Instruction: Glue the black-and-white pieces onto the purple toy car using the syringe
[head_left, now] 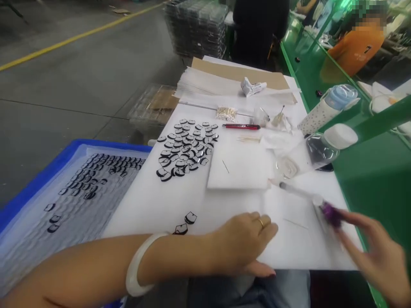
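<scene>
Right hand point(382, 252): fingertips gripping purple item point(332, 214), blurred, over table point(144, 209). Left hand point(242, 241): fingers bent; cannot tell if holding anything. 2 black-edged pieces point(190, 218) beside left forearm. Advice: light, steady pinch; keep forearm off loose pieces.

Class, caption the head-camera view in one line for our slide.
Left hand over a white worktop, right hand holding a purple object, dark-edged pieces nearby.
</scene>
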{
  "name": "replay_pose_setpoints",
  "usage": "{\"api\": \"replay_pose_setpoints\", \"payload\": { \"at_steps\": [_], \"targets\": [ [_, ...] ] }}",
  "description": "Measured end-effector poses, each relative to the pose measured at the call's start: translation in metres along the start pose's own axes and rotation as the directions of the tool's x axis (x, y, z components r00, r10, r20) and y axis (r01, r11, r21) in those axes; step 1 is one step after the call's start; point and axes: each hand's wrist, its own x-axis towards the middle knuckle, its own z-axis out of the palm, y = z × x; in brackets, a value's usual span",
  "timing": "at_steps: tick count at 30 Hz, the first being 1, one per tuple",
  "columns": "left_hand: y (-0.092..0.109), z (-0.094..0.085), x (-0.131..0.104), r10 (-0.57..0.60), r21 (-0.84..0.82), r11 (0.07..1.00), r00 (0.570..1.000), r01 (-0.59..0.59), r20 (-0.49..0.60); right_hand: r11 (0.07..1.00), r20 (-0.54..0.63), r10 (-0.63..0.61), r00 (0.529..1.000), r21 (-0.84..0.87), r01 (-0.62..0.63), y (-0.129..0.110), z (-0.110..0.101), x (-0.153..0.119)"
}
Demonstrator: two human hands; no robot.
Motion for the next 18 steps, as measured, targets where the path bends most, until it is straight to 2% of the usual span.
{"api": "replay_pose_setpoints", "payload": {
  "at_steps": [1, 2, 4, 5, 6, 7, 9, 10, 11, 12, 13, 15, 18],
  "targets": [
    [-0.001, 0.001, 0.0, -0.038, 0.01, 0.999, 0.999, 0.039, -0.013, 0.985, 0.113, -0.17, 0.979, 0.055, 0.165, -0.036, 0.015, 0.007],
    [-0.002, 0.0, 0.0, -0.064, 0.02, 0.998, 0.998, 0.064, -0.023, 0.952, 0.184, -0.296, 0.937, 0.132, 0.275, -0.067, 0.029, 0.015],
    [-0.005, -0.003, 0.0, -0.091, 0.03, 0.995, 0.995, 0.092, -0.03, 0.897, 0.284, -0.436, 0.854, 0.217, 0.386, -0.109, 0.053, 0.029],
    [-0.007, -0.006, 0.0, -0.113, 0.027, 0.993, 0.993, 0.114, -0.024, 0.882, 0.301, -0.464, 0.833, 0.248, 0.401, -0.12, 0.061, 0.035],
    [-0.008, -0.009, -0.001, -0.139, 0.015, 0.99, 0.99, 0.139, -0.006, 0.884, 0.293, -0.454, 0.841, 0.268, 0.384, -0.126, 0.066, 0.04],
    [-0.009, -0.013, -0.001, -0.168, -0.004, 0.986, 0.986, 0.168, 0.023, 0.901, 0.255, -0.404, 0.878, 0.276, 0.334, -0.128, 0.069, 0.045],
    [-0.009, -0.021, -0.001, -0.21, -0.05, 0.975, 0.971, 0.217, 0.114, 0.946, 0.09, -0.19, 0.978, 0.281, 0.158, -0.127, 0.071, 0.056],
    [-0.009, -0.024, -0.001, -0.207, -0.074, 0.972, 0.965, 0.221, 0.164, 0.952, 0.001, -0.061, 0.998, 0.3, 0.058, -0.126, 0.071, 0.062],
    [-0.008, -0.026, 0.0, -0.189, -0.097, 0.972, 0.96, 0.213, 0.207, 0.946, -0.055, 0.045, 0.997, 0.324, -0.025, -0.126, 0.071, 0.068],
    [-0.007, -0.028, -0.001, -0.167, -0.115, 0.973, 0.956, 0.198, 0.24, 0.935, -0.063, 0.11, 0.992, 0.345, -0.081, -0.126, 0.072, 0.075],
    [-0.007, -0.028, -0.001, -0.14, -0.123, 0.977, 0.956, 0.176, 0.259, 0.927, -0.026, 0.12, 0.992, 0.36, -0.103, -0.128, 0.072, 0.081],
    [-0.006, -0.027, -0.002, -0.086, -0.102, 0.988, 0.962, 0.116, 0.259, 0.93, 0.094, 0.041, 0.995, 0.361, -0.072, -0.133, 0.074, 0.092],
    [-0.005, -0.022, -0.005, -0.022, 0.032, 0.999, 0.99, 0.017, 0.139, 0.944, 0.18, -0.035, 0.983, 0.33, -0.026, -0.137, 0.077, 0.099]
  ]
}}
